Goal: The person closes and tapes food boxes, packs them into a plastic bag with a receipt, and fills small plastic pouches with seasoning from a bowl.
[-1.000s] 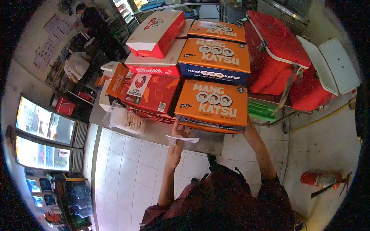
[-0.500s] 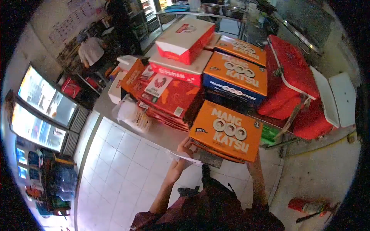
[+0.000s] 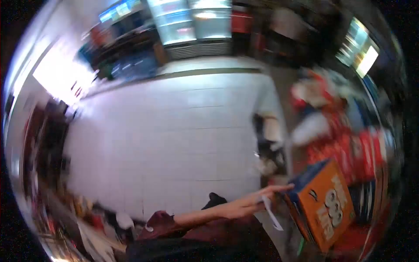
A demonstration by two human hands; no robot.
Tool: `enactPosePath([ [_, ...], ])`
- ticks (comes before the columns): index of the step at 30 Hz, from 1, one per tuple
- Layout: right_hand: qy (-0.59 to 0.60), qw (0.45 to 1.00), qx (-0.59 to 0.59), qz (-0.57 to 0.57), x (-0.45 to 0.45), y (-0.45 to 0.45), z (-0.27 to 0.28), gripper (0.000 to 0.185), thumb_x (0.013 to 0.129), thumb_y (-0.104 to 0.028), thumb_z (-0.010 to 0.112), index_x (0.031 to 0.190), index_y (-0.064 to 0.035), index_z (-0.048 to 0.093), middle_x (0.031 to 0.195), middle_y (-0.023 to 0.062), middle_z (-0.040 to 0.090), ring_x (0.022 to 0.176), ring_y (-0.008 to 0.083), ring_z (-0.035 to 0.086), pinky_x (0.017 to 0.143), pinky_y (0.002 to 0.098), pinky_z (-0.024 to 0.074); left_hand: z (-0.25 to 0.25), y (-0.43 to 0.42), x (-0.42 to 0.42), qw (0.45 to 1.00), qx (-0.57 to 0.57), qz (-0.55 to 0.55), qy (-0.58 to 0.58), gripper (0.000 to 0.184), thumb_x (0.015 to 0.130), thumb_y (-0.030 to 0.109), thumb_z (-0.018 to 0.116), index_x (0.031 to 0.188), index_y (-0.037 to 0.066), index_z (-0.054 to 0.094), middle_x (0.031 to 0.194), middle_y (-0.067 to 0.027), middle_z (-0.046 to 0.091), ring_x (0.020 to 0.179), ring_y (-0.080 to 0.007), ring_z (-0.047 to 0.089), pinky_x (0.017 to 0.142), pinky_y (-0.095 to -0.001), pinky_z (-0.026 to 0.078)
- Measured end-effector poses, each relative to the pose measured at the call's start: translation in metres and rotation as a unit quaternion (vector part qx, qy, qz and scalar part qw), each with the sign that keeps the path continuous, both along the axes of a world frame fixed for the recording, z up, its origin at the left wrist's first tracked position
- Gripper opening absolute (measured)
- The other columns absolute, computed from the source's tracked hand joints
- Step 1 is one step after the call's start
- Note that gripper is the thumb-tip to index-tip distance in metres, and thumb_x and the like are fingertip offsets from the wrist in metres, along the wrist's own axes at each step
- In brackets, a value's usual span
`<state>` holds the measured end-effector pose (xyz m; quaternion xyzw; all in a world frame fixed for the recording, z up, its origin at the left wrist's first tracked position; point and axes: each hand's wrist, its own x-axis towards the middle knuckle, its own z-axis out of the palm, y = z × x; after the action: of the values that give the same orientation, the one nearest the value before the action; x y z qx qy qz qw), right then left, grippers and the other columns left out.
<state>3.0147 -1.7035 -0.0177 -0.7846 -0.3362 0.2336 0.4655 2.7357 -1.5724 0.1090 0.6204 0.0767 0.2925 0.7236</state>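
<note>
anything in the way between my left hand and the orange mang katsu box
Nothing visible is: the left hand reaches the orange box, its fingertips appearing to touch the blue side. A white paper slip hangs at the hand, not between those fingertips and the box.

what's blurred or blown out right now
Head view: motion blur smears the red packaging at right, less so the orange box; head view: glare washes out the bright patch at upper left; head view: distortion curves the outer edges.
</note>
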Motion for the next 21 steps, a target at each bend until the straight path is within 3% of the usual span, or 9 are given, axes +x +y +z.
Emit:
enactPosePath([
  [3, 0.022, 0.990, 0.018, 0.140, -0.064, 0.088, -0.004, 0.062, 0.086, -0.019, 0.055, 0.135, 0.0002, 0.024, 0.135, 0.0160, 0.035, 0.120, 0.0284, 0.039, 0.098, 0.0367, 0.0366, 0.007, -0.015, -0.072, 0.989, -0.002, 0.087, -0.121, 0.053, 0.095, 0.043, 0.031, 0.129, 0.002, 0.033, 0.144, -0.0142, 0.019, 0.130, -0.0263, 0.022, 0.104, -0.0401, 0.019],
  [5, 0.036, 0.973, 0.023, 0.229, -0.119, 0.139, -0.006, 0.061, 0.086, -0.020, 0.055, 0.135, 0.0004, 0.024, 0.134, 0.0158, 0.035, 0.119, 0.0277, 0.040, 0.098, 0.0365, 0.0366, 0.003, -0.021, -0.127, 0.969, 0.093, 0.184, -0.136, 0.062, 0.093, 0.048, 0.030, 0.137, 0.004, 0.025, 0.145, -0.0136, 0.018, 0.130, -0.0261, 0.022, 0.104, -0.0409, 0.020],
  [7, 0.045, 0.949, 0.025, 0.311, -0.180, 0.184, -0.009, 0.060, 0.086, -0.020, 0.054, 0.135, 0.0006, 0.025, 0.134, 0.0155, 0.036, 0.119, 0.0271, 0.040, 0.098, 0.0363, 0.0366, 0.011, -0.042, -0.173, 0.948, -0.109, 0.240, -0.178, 0.070, 0.090, 0.056, 0.030, 0.139, 0.007, 0.023, 0.145, -0.0131, 0.016, 0.128, -0.0244, 0.024, 0.102, -0.0413, 0.023],
  [15, 0.094, 0.835, 0.012, 0.542, -0.484, 0.322, 0.002, 0.058, 0.088, -0.024, 0.052, 0.134, 0.0015, 0.026, 0.132, 0.0144, 0.038, 0.118, 0.0246, 0.041, 0.097, 0.0353, 0.0366, -0.034, -0.051, -0.421, 0.846, -0.077, 0.491, -0.193, 0.064, 0.090, 0.050, 0.035, 0.136, 0.006, 0.028, 0.139, -0.0124, 0.023, 0.123, -0.0244, 0.030, 0.100, -0.0409, 0.027],
  [21, 0.164, 0.661, -0.019, 0.732, -0.755, 0.372, 0.026, 0.057, 0.089, -0.026, 0.051, 0.133, 0.0022, 0.028, 0.131, 0.0136, 0.039, 0.117, 0.0227, 0.042, 0.097, 0.0346, 0.0366, -0.046, -0.118, -0.594, 0.686, -0.083, 0.692, -0.209, 0.059, 0.089, 0.045, 0.039, 0.132, 0.006, 0.032, 0.133, -0.0118, 0.030, 0.119, -0.0244, 0.034, 0.099, -0.0406, 0.030],
])
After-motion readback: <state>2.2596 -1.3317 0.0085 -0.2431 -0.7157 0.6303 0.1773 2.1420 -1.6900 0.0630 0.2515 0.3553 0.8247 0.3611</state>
